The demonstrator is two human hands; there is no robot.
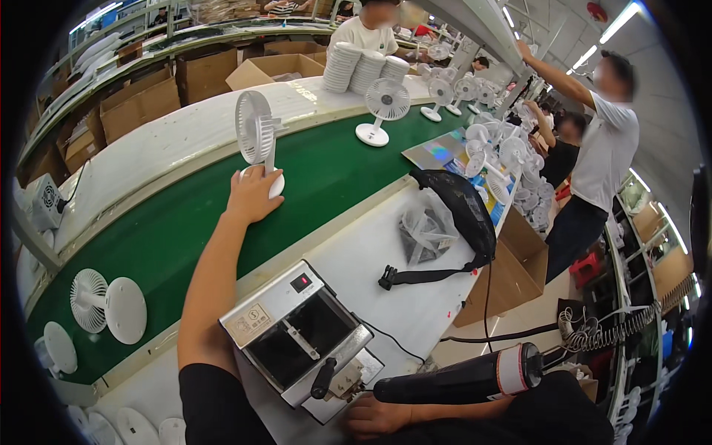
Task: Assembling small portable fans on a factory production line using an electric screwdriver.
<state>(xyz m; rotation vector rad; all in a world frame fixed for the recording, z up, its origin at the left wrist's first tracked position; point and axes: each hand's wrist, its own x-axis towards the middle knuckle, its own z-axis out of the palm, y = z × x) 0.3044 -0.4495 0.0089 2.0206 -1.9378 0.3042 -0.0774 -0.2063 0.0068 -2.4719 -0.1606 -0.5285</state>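
My left hand [254, 194] reaches over the green conveyor belt [196, 200], its fingers closed round the lower part of a white desk fan [254, 130] that stands upright there. In front of me sits a metal box-shaped machine [297, 334] with a lit red switch, dark panels and a black-handled lever. My right hand [374, 417] rests low beside the machine's near corner, fingers curled; what they hold, if anything, is hidden. A black cylindrical power tool [460, 376] hangs across my right forearm, its tip just above that hand.
More fans [387, 107] stand farther along the belt; some lie at its left [126, 310]. A black mesh bag [460, 215] and a clear plastic bag [428, 228] lie on the white bench. Coiled cord [615, 326] runs at right. Several co-workers are nearby, one standing [604, 148].
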